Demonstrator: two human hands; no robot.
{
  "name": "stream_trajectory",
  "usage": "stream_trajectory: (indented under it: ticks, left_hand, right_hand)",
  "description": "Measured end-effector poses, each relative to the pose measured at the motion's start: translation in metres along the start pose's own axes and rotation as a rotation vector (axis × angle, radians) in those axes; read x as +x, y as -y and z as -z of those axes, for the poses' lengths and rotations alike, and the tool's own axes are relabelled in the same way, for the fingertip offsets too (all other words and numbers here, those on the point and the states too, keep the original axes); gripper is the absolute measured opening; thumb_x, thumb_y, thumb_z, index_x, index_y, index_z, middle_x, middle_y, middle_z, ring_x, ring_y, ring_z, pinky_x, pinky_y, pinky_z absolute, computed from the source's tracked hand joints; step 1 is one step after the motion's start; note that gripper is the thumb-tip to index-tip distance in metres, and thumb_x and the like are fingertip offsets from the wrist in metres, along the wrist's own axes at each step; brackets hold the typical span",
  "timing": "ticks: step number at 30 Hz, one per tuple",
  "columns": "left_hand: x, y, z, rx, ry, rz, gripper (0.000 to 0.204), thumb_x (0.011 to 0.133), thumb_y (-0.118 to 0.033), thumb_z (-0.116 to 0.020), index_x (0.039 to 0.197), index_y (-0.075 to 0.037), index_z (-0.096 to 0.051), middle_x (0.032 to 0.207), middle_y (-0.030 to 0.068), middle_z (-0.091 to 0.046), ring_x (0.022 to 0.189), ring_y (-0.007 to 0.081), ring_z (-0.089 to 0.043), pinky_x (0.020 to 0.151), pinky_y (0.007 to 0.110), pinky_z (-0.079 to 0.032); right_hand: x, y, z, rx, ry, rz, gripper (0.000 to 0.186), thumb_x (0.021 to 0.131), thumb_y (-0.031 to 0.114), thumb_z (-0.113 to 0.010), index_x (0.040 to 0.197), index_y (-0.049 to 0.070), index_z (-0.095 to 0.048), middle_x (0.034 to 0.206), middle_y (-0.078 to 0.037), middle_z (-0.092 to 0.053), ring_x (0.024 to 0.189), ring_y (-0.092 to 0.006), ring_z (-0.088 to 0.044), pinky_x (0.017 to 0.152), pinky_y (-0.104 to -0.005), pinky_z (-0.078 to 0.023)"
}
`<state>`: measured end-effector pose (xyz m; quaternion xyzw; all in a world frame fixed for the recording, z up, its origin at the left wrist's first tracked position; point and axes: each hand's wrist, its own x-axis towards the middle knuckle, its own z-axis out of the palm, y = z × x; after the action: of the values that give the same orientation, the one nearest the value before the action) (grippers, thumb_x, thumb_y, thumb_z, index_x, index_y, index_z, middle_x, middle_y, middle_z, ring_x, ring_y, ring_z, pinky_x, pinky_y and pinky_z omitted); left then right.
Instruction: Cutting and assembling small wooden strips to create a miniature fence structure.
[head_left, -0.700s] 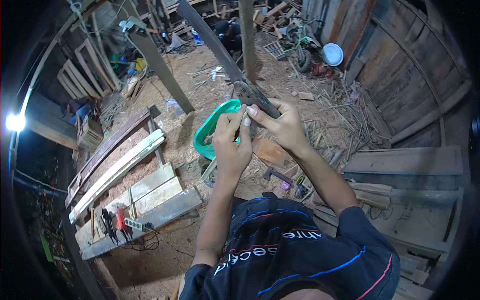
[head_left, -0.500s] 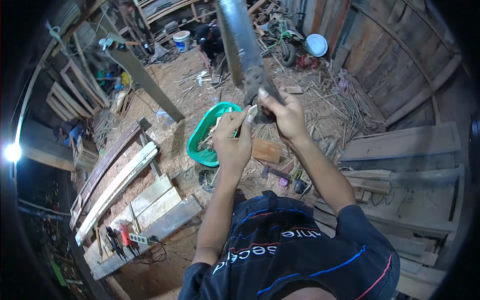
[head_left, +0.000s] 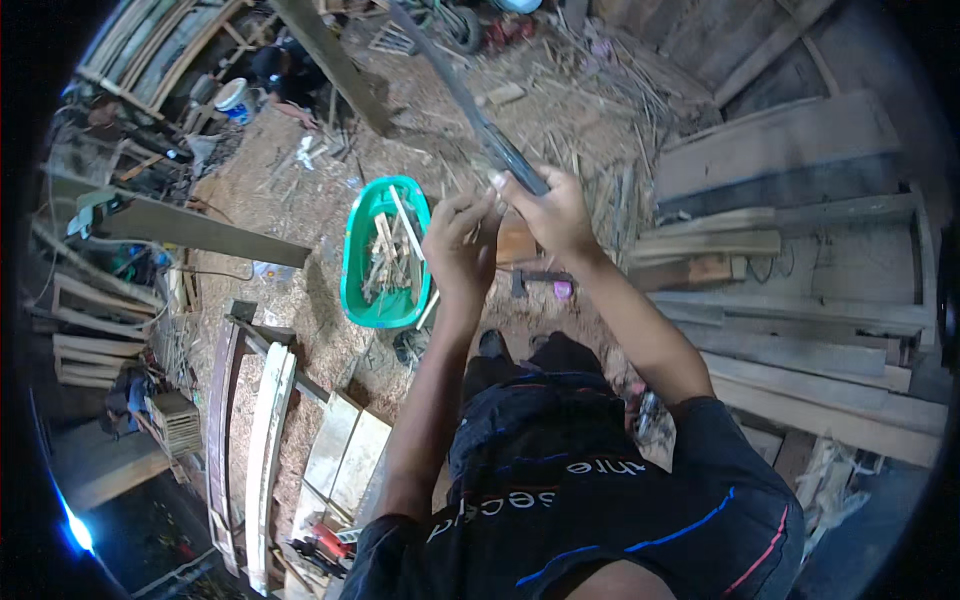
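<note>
A handsaw (head_left: 455, 88) points up and away from me, its long blade seen almost edge-on. Its dark handle end is in my right hand (head_left: 556, 215), the fingers closed round it and the thumb laid along it. Close beside that thumb, my left hand (head_left: 462, 245) has its thumb and fingertips pinched together near the handle. Whatever lies between the left fingertips is hidden. Below and left of the saw, a green plastic tub (head_left: 352, 262) holds several wood offcuts (head_left: 388, 245).
A hatchet (head_left: 520, 282) and a pink object (head_left: 563, 290) lie near my feet. Boards (head_left: 700, 245) are stacked at right. Planks on a low bench (head_left: 268, 440) stand at left. Wooden posts (head_left: 335, 70) rise ahead. A person (head_left: 285, 75) crouches far left; another (head_left: 125, 395) is lower left.
My view has swung, shifting the room. The saw blade has turned from broad side to nearly edge-on. The small pale wood piece at my left fingertips no longer shows.
</note>
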<state>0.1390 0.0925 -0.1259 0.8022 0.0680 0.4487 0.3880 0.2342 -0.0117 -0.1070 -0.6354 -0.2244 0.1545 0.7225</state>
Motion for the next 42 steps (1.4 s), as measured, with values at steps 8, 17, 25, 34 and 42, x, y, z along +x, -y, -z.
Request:
stream_trajectory:
  ticks: [8, 17, 25, 34, 42]
  left_hand:
    - [-0.065, 0.152, -0.052, -0.517, 0.399, 0.75, 0.027, 0.094, -0.01, -0.068, 0.12, -0.002, -0.068, 0.099, 0.0058, -0.07, 0.091, 0.0091, -0.063, 0.076, 0.025, -0.051]
    - [-0.281, 0.344, -0.147, -0.538, 0.339, 1.39, 0.031, 0.097, -0.014, -0.062, 0.124, 0.002, -0.062, 0.099, 0.0086, -0.069, 0.08, 0.0158, -0.067, 0.067, 0.029, -0.055]
    - [-0.386, 0.548, -0.276, -0.739, 0.194, 1.456, 0.031, 0.099, -0.008, -0.051, 0.126, 0.008, -0.053, 0.119, 0.0176, -0.063, 0.108, 0.0262, -0.064, 0.092, 0.038, -0.056]
    - [-0.377, 0.698, -0.365, -0.91, 0.317, 1.139, 0.029, 0.099, -0.005, -0.049, 0.124, 0.01, -0.05, 0.112, 0.0192, -0.065, 0.099, 0.0256, -0.067, 0.091, 0.035, -0.057]
    - [-0.322, 0.74, -0.367, -0.907, 0.282, 0.939, 0.031, 0.099, -0.003, -0.048, 0.126, 0.013, -0.048, 0.109, 0.0197, -0.065, 0.097, 0.025, -0.068, 0.086, 0.034, -0.058]
  right_hand:
    - [0.043, -0.137, 0.03, -0.272, 0.03, -0.084, 0.024, 0.094, 0.024, -0.07, 0.089, 0.001, -0.067, 0.069, 0.008, -0.051, 0.064, -0.0015, -0.042, 0.054, -0.0214, -0.032]
    - [-0.005, -0.45, 0.129, -0.659, -0.219, -0.266, 0.036, 0.094, 0.032, -0.064, 0.089, -0.004, -0.063, 0.065, -0.014, -0.061, 0.06, -0.0266, -0.06, 0.057, -0.0399, -0.044]
    - [-0.023, -0.824, 0.192, -1.153, -0.179, -0.377, 0.037, 0.093, 0.032, -0.051, 0.097, -0.004, -0.06, 0.093, -0.028, -0.062, 0.096, -0.0474, -0.059, 0.086, -0.058, -0.043]
    - [0.021, -0.929, 0.218, -1.346, -0.097, -0.175, 0.04, 0.094, 0.032, -0.053, 0.114, -0.004, -0.057, 0.119, -0.028, -0.053, 0.112, -0.0444, -0.051, 0.094, -0.0583, -0.037]
    - [0.095, -0.822, 0.138, -0.365, 0.391, -0.378, 0.028, 0.098, 0.025, -0.061, 0.106, -0.002, -0.066, 0.091, -0.007, -0.068, 0.076, -0.0141, -0.065, 0.067, -0.03, -0.054]
